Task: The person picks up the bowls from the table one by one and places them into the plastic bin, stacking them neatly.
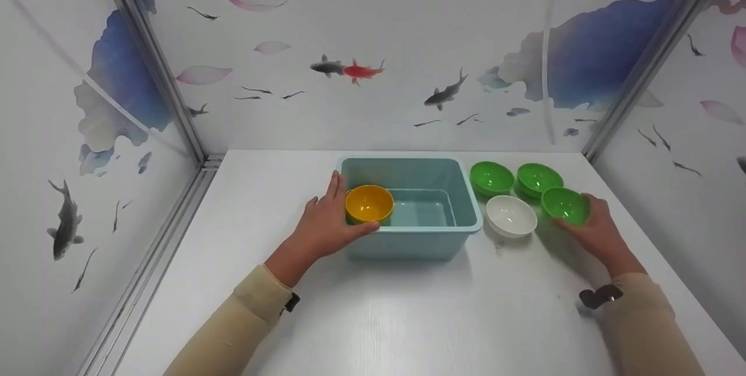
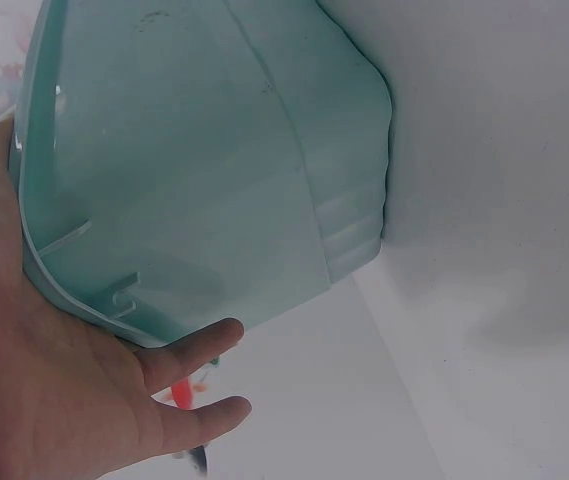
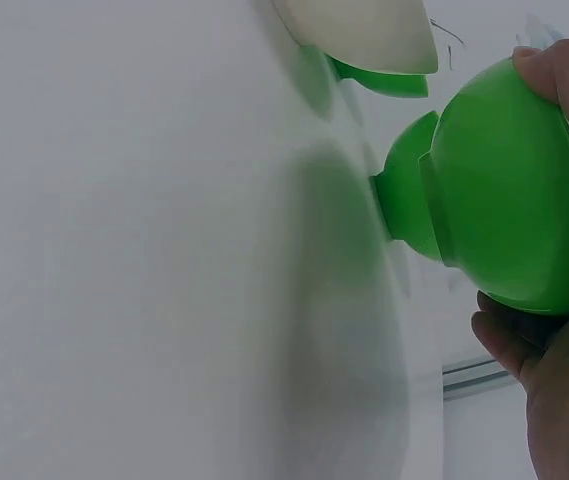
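My right hand (image 1: 594, 227) grips a green bowl (image 1: 564, 206) by its rim, thumb toward the near side. In the right wrist view this green bowl (image 3: 509, 190) is raised off the table, its shadow beneath. My left hand (image 1: 329, 218) rests against the near left corner of a pale blue-green plastic basin (image 1: 408, 245), thumb along the front rim and fingers spread along the left side. Inside the basin, at its left end, sits a yellow bowl (image 1: 369, 203). The left wrist view shows straight fingers (image 2: 199, 355) beside the basin's outer wall.
Right of the basin stand two more green bowls (image 1: 492, 178) near the back and a white bowl (image 1: 512, 216) in front of them. White panels (image 1: 384, 14) printed with fish and petals enclose the white table (image 1: 408, 317) at the back and sides.
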Available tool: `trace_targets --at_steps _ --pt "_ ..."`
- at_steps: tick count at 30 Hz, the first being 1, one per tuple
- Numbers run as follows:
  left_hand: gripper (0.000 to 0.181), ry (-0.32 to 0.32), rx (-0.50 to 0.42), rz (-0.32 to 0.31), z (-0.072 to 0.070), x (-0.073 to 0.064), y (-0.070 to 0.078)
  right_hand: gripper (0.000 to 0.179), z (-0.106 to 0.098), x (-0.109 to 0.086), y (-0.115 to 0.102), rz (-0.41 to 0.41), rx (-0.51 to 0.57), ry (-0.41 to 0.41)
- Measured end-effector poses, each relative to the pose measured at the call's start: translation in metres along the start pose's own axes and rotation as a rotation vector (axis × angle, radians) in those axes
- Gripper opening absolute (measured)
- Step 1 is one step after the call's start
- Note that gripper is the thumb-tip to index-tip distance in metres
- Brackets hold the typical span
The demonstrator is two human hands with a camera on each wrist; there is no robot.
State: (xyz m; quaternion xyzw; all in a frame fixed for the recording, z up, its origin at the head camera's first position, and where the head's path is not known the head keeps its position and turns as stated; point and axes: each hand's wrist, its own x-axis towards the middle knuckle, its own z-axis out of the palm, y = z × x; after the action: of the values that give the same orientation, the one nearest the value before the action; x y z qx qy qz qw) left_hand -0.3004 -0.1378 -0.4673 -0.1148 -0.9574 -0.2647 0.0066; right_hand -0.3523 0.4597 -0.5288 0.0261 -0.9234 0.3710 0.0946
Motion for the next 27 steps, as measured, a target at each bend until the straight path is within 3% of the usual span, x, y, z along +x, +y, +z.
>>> trace_targets --at_steps 15,27 --pt "0.137 -0.011 0.016 -0.002 0.002 0.0 -0.001 0.114 -0.003 0.001 -0.03 0.022 0.01 -0.059" --pt "0.138 -0.002 0.012 -0.003 0.001 0.001 -0.001 0.107 -0.007 0.003 -0.066 -0.04 -0.008 -0.051"
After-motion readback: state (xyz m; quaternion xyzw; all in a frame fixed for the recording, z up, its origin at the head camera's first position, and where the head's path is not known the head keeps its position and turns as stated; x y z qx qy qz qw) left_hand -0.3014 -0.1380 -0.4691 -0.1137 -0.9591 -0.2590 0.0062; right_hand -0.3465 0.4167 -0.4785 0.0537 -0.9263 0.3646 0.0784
